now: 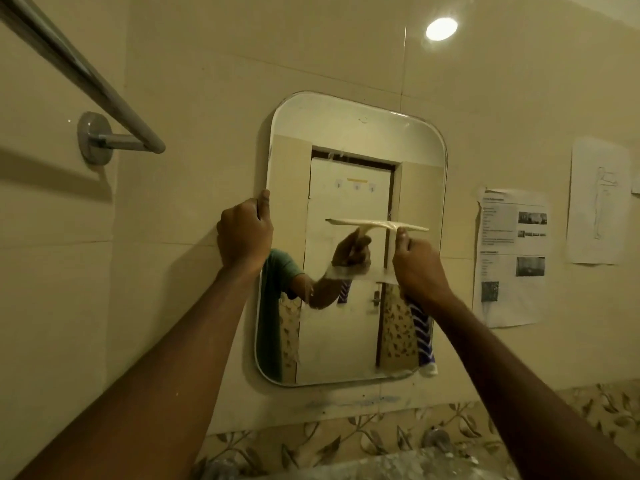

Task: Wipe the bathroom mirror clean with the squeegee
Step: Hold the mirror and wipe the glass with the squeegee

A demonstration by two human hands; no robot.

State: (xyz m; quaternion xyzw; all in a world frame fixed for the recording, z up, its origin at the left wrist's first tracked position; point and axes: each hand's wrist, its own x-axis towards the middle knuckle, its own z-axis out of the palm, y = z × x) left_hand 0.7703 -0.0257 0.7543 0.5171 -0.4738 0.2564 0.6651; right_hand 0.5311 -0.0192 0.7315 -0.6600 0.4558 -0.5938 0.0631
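Note:
A rounded rectangular mirror (346, 140) hangs on the tiled wall ahead. My left hand (244, 233) grips the mirror's left edge at mid height, thumb on the glass rim. My right hand (417, 271) is closed around the handle of a pale squeegee (381, 225), whose blade lies level against the glass, right of the mirror's middle. A blue and white striped cloth (424, 336) hangs down from my right hand over the mirror's lower right part. The glass reflects my hand, the squeegee and a closed door.
A metal towel bar (90, 81) juts from the wall at the upper left. Printed sheets (512, 258) and a drawing (599, 202) are stuck to the wall right of the mirror. A leaf-patterned tile band (346, 438) and a tap (438, 439) lie below.

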